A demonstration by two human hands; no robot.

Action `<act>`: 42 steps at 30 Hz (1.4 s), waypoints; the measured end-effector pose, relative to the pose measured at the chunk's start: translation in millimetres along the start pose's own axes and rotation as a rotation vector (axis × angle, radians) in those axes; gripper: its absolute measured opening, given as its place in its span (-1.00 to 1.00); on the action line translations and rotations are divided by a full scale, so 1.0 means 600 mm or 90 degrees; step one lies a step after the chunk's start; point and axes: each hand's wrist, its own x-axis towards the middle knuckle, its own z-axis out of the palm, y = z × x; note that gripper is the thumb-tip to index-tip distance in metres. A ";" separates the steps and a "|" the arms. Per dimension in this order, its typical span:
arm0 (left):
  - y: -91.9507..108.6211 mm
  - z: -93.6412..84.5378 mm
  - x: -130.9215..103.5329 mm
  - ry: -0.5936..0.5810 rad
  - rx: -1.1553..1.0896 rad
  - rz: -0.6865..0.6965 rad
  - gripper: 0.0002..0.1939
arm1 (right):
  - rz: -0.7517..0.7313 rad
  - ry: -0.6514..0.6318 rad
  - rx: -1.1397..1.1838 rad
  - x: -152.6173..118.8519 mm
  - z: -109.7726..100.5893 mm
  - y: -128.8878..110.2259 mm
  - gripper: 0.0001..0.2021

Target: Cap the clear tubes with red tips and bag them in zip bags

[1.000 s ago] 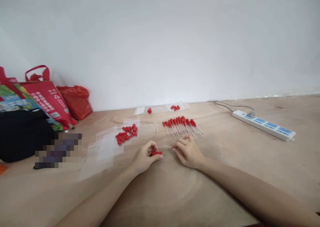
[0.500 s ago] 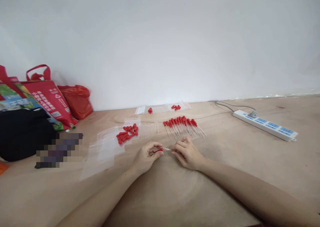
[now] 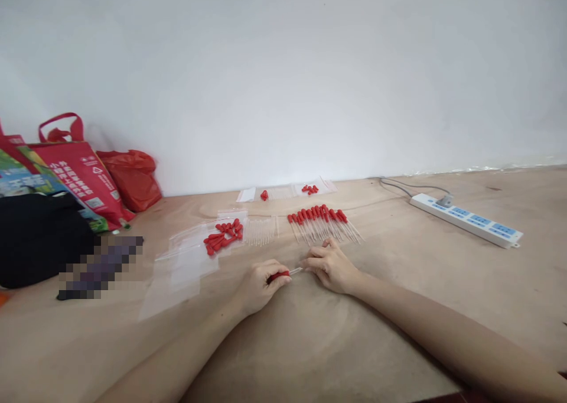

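Note:
My left hand is closed around a red rubber bulb, thumb and fingers pressing on its sides. A thin clear glass dropper tube runs from the bulb's mouth towards my right hand, whose fingertips pinch its far end. Just beyond my right hand lies a row of droppers, red bulbs on clear tubes. Past my left hand, loose red bulbs rest on clear plastic bags, beside a row of bare glass tubes.
Near the wall lie more plastic bags with small red bulbs. A white power strip sits at the right with its cable. Red bags and a black cloth bag stand at the left.
My left hand has tilted and closed more fully round the bulb, which now shows more between thumb and fingers. The tube slants up towards my right hand. The view has shifted slightly.

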 end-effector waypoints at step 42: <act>-0.009 -0.016 0.001 0.052 0.033 -0.009 -0.82 | 0.156 -0.005 0.203 0.014 -0.008 -0.014 -0.90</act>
